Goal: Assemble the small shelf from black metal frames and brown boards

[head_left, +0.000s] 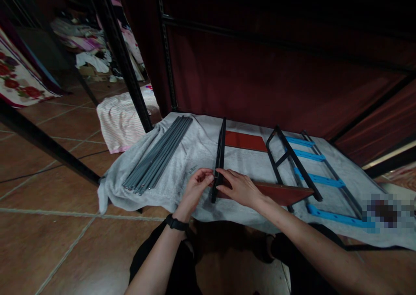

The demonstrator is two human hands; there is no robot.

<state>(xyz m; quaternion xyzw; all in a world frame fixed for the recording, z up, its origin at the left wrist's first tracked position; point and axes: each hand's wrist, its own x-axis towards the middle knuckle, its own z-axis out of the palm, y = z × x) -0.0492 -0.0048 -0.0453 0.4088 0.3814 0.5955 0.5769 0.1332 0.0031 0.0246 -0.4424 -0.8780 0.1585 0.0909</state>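
My left hand (197, 186) is pinched at the left side of a black metal frame (222, 156); what sits between thumb and fingertips is too small to make out. From the other side, my right hand (239, 186) grips the frame's bar, thumb below and fingers above. Two reddish-brown boards join this frame on its right, the far board (246, 141) lying flat and the near board (282, 193) standing tilted. A second black frame (287, 156) stands at their right ends. My right hand partly covers the near board.
Grey metal tubes (159, 156) lie bundled on the grey cloth (195, 134) to the left. Toward the right is a ladder-like piece with blue slats (320, 180). Black rack posts (125, 61) rise around the surface. A striped cloth (121, 119) hangs beyond.
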